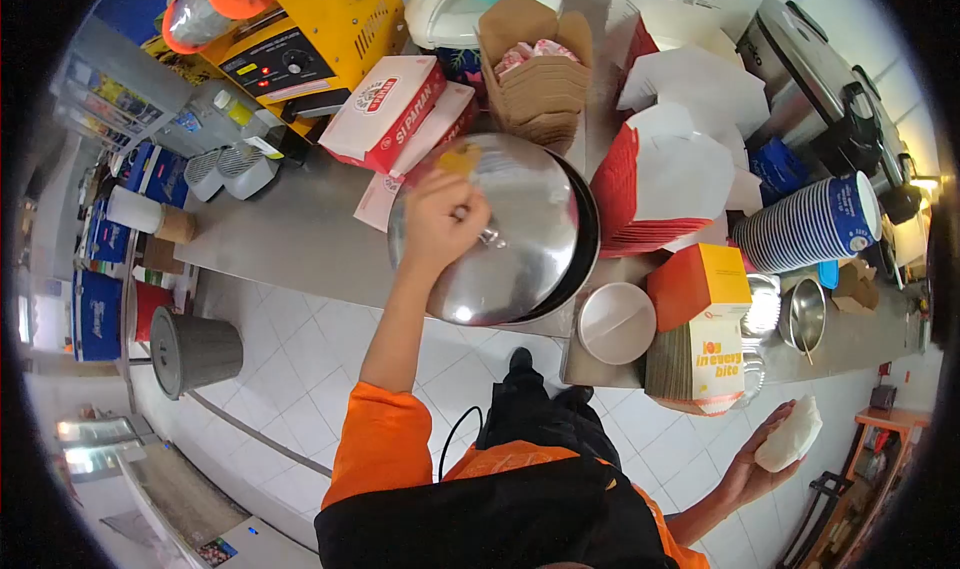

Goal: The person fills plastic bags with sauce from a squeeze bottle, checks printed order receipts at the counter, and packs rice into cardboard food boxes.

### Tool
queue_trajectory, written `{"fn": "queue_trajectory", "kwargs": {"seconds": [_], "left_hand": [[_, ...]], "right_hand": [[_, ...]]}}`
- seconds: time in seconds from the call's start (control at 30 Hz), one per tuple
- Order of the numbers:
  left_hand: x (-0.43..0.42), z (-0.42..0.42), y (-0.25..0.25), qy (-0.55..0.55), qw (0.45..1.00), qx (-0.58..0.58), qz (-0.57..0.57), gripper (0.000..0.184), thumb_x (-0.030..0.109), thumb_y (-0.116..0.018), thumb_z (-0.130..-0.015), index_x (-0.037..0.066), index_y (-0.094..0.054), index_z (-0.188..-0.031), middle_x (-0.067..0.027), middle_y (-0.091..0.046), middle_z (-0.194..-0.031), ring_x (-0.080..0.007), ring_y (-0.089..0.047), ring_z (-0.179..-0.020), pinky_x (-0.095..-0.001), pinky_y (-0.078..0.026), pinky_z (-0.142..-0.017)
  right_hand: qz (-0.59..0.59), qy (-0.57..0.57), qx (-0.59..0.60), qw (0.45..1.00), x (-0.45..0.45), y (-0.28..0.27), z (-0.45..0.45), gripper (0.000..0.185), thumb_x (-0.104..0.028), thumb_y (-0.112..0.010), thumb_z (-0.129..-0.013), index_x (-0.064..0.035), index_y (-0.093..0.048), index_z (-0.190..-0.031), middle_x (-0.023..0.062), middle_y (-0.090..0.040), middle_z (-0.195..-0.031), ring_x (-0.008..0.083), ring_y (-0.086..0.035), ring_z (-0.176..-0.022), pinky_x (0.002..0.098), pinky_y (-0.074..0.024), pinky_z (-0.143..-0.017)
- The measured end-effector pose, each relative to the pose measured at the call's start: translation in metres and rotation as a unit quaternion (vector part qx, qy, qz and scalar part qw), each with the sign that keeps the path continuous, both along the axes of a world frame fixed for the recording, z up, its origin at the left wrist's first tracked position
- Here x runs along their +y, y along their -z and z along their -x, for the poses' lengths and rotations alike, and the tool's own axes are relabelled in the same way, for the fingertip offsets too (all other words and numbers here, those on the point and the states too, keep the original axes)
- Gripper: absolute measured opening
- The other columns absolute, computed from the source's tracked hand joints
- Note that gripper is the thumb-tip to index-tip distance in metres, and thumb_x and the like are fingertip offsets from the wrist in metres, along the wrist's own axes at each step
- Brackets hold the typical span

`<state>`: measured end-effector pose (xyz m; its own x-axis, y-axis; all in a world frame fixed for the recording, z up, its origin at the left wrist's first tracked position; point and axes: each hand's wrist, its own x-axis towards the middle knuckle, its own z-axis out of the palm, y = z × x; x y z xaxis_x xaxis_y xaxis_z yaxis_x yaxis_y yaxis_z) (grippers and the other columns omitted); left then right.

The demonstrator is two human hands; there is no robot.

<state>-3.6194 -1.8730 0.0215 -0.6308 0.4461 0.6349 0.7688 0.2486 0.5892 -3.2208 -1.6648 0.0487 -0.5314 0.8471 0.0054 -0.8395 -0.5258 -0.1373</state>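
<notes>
My left hand (447, 217) is closed round the knob of a shiny domed metal lid (525, 234). The lid sits over a dark pan (583, 219), whose black edge shows along the right side. A small blurred yellow item (460, 159) shows just beyond my left fingers; whether they touch it I cannot make out. Out to the right, past the counter edge, my right hand (745, 479) holds a white wrapped bundle (790, 435), its contents hidden.
Red-and-white boxes (385, 114), brown cartons (535, 79) and red-lined cartons (665, 174) crowd the counter behind the lid. To the right stand a white bowl (617, 323), printed sleeves (697, 354) and stacked blue cups (808, 224). A grey bin (198, 354) stands on the floor.
</notes>
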Motion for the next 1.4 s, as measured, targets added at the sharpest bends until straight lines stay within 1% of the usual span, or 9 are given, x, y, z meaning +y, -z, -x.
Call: {"fn": "queue_trajectory", "kwargs": {"seconds": [0.23, 0.47, 0.6, 0.73, 0.8, 0.93, 1.1, 1.27, 1.4], "left_hand": [[0.036, -0.005, 0.03, 0.008, 0.997, 0.065, 0.032, 0.018, 0.004, -0.056, -0.061, 0.002, -0.042, -0.049, -0.0097, -0.041, -0.049, -0.0252, -0.041, -0.048, -0.0345, -0.033, -0.045], [0.053, -0.023, 0.028, -0.029, 0.993, 0.091, 0.072, 0.012, 0.005, -0.055, -0.065, 0.0, -0.05, -0.055, -0.0127, -0.048, -0.056, -0.0269, -0.047, -0.057, -0.035, -0.037, -0.055], [0.032, 0.0, 0.068, -0.092, 0.986, 0.009, 0.142, 0.019, 0.009, -0.052, -0.079, -0.001, -0.052, -0.094, -0.0157, -0.052, -0.092, -0.0286, -0.049, -0.088, -0.0356, -0.038, -0.077], [0.058, -0.079, 0.017, -0.259, 0.912, 0.252, 0.195, 0.036, 0.026, -0.045, -0.087, -0.002, -0.046, -0.109, -0.017, -0.049, -0.109, -0.0323, -0.045, -0.102, -0.0404, -0.032, -0.088], [0.091, -0.151, -0.009, -0.275, 0.906, 0.316, 0.062, 0.038, 0.028, -0.043, -0.088, -0.004, -0.046, -0.108, -0.0169, -0.049, -0.108, -0.0287, -0.047, -0.099, -0.0369, -0.036, -0.085], [0.183, -0.277, 0.009, -0.141, 0.954, -0.052, -0.26, 0.028, 0.021, -0.042, -0.087, -0.003, -0.048, -0.1, -0.0121, -0.051, -0.097, -0.0205, -0.048, -0.094, -0.0309, -0.036, -0.084], [0.366, -0.414, -0.039, 0.35, 0.907, -0.202, -0.122, 0.019, 0.006, -0.051, -0.076, -0.003, -0.051, -0.093, -0.0123, -0.056, -0.088, -0.0216, -0.052, -0.084, -0.0323, -0.038, -0.081], [0.544, -0.415, -0.116, 0.495, 0.858, -0.113, -0.081, 0.032, 0.009, -0.058, -0.074, 0.003, -0.046, -0.103, -0.0095, -0.056, -0.088, -0.0157, -0.053, -0.085, -0.029, -0.04, -0.08], [0.732, -0.375, -0.131, 0.443, 0.895, -0.061, -0.006, 0.047, 0.021, -0.06, -0.078, 0.006, -0.037, -0.116, -0.0081, -0.05, -0.095, -0.0114, -0.049, -0.078, -0.0257, -0.041, -0.073]], "right_hand": [[0.071, 0.05, 0.107, 0.99, 0.012, 0.008, -0.045, 0.065, -0.004, -0.056, -0.076, -0.0037, -0.021, -0.13, 0.0153, -0.025, -0.132, 0.0289, -0.03, -0.12, 0.0417, -0.0291, -0.1], [-0.012, 0.174, 0.012, 0.985, 0.042, 0.033, -0.123, 0.061, -0.016, -0.054, -0.08, -0.003, -0.021, -0.13, 0.0178, -0.025, -0.133, 0.0298, -0.027, -0.122, 0.0418, -0.027, -0.101], [-0.005, 0.277, -0.099, 0.956, 0.073, 0.03, -0.16, 0.054, -0.028, -0.049, -0.083, -0.0016, -0.029, -0.126, 0.0202, -0.034, -0.127, 0.0301, -0.038, -0.115, 0.038, -0.0423, -0.09], [-0.018, 0.286, -0.169, 0.943, 0.116, 0.04, -0.217, 0.055, -0.028, -0.052, -0.081, 0.0003, -0.032, -0.123, 0.0166, -0.042, -0.121, 0.0274, -0.044, -0.11, 0.0362, -0.0441, -0.087], [0.028, 0.32, -0.268, 0.908, 0.138, 0.045, -0.24, 0.052, -0.027, -0.051, -0.081, -0.0004, -0.034, -0.122, 0.015, -0.044, -0.12, 0.0257, -0.047, -0.107, 0.0371, -0.0457, -0.083], [0.018, 0.225, -0.277, 0.934, 0.191, 0.053, -0.267, 0.051, -0.029, -0.051, -0.082, -0.0024, -0.035, -0.122, 0.0127, -0.045, -0.119, 0.0242, -0.047, -0.107, 0.039, -0.0407, -0.088], [0.034, 0.086, -0.134, 0.987, 0.283, 0.042, -0.269, 0.051, -0.03, -0.052, -0.082, -0.0054, -0.035, -0.123, 0.0123, -0.041, -0.123, 0.0274, -0.04, -0.113, 0.04, -0.0333, -0.095], [-0.032, -0.007, -0.036, 0.999, 0.419, 0.012, -0.249, 0.051, -0.029, -0.049, -0.083, -0.0029, -0.032, -0.124, 0.0161, -0.038, -0.125, 0.0295, -0.037, -0.115, 0.0415, -0.0325, -0.096], [-0.046, -0.014, -0.024, 0.999, 0.514, 0.008, -0.239, 0.05, -0.027, -0.049, -0.083, -0.0046, -0.033, -0.124, 0.0144, -0.039, -0.125, 0.0302, -0.039, -0.114, 0.0421, -0.0328, -0.095]]}}
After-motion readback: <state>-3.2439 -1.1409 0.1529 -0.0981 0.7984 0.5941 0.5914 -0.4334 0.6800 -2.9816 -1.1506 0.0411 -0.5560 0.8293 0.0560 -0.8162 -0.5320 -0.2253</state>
